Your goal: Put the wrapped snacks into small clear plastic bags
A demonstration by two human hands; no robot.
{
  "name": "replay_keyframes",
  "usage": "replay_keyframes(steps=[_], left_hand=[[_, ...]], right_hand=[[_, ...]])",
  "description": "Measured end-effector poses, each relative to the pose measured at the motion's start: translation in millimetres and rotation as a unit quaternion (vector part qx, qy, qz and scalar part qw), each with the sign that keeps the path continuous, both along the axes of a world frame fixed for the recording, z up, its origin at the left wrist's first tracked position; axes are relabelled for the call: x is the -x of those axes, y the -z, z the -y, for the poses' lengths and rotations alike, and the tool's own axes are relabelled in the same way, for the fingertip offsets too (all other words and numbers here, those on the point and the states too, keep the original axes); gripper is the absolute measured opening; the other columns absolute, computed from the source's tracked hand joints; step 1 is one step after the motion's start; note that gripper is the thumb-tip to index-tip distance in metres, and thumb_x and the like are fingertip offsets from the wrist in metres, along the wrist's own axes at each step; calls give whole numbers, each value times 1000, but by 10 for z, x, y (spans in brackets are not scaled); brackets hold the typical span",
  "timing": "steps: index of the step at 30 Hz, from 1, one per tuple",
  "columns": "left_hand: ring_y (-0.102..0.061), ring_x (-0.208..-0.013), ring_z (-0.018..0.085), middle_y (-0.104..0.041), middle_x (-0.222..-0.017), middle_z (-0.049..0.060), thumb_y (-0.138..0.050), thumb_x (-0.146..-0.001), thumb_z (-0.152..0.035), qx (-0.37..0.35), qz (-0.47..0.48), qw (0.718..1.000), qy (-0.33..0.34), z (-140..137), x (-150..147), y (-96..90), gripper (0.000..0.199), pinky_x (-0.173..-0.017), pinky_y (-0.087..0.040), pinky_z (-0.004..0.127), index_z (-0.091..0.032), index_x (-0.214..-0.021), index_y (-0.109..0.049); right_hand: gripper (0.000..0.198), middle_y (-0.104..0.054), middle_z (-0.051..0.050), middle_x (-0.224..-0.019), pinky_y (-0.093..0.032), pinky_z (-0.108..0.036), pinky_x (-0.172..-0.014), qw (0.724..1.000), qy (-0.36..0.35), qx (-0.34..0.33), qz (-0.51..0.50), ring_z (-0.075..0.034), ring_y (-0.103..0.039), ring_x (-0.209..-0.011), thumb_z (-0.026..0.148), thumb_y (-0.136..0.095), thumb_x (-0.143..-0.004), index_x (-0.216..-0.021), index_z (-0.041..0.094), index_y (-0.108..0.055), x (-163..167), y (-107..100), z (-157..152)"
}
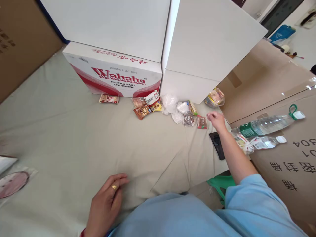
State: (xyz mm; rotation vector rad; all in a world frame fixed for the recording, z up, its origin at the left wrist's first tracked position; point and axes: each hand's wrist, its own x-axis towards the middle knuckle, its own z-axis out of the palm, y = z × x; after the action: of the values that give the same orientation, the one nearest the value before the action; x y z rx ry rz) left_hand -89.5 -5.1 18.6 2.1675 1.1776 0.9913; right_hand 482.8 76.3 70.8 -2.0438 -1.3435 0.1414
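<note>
Hovering with the right hand (217,122) just right of a small red packet (202,122), curling the fingers in nearly closed; being unable to tell of anything pinched between the fingertips, or of any contact with the packet. Seeing that packet lying on the beige sheet (98,138). Spreading the left hand (107,199) loosely, well apart and nearer the body, bending the fingers slightly, holding nothing, wearing a gold ring (114,187).

Finding a black flat object (216,146) beside the right forearm, and a clear tub of wrapped food (215,98) beyond the right hand. Looking leftward past the red packet, meeting a brown-and-white packet (189,119), whitish clear wrappers (170,102), a cookie-pictured packet (142,112) among others, then, set apart, a pale packet with red print (109,98). Facing a Wahaha carton (118,74) behind these. Noticing at far right a large bottle (271,125) with a green label above a smaller bottle (268,143), both beside brown cardboard (278,184).
</note>
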Motion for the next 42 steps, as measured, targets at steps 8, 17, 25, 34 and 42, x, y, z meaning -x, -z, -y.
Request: replay_keyframes(steps=[8,17,25,34,42], left_hand=[[-52,-57,12,-53,-61,-3,-39,-71,-5,113,128,980,104,-646,-744,-72,22,-59,-41,25,-22,-60,-47],[-50,-62,13,-59,-67,-1,-42,-68,-9,195,118,957,178,-878,-1132,263,18,-63,-38,26,-21,-64,-54],[-58,-77,15,-65,-77,2,-53,-69,-22,341,282,884,150,-975,-1013,217,8,-77,-45,30,-20,-63,-56],[-59,-83,14,-66,-96,4,-74,-77,-32,453,471,752,86,-1044,-946,114,21,-74,-48,28,-17,-89,-67],[-59,-79,13,-68,-91,4,-84,-73,-36,485,490,717,102,-1072,-975,125,27,-76,-48,28,-16,-86,-70]], right_hand=[[48,-78,-10,-88,-56,-34,-70,985,45,75,-152,-20,-67,-68,62,-61,-83,-98,17,-73,525,434,1023],[46,-74,-6,-82,-47,-31,-65,993,15,77,-86,-20,-60,-66,58,-59,-87,-103,19,-76,860,247,640],[31,-74,-11,-91,-49,-39,-87,990,5,92,110,-28,-65,-92,41,-60,-91,-108,17,-72,1447,177,-353],[29,-61,0,-76,-45,-30,-65,990,-122,26,-59,-17,-51,-62,51,-55,-96,-97,24,-67,2087,164,-120],[26,-66,-8,-86,-46,-38,-82,995,40,52,80,-24,-58,-82,37,-57,-86,-96,17,-70,1777,343,-456]])
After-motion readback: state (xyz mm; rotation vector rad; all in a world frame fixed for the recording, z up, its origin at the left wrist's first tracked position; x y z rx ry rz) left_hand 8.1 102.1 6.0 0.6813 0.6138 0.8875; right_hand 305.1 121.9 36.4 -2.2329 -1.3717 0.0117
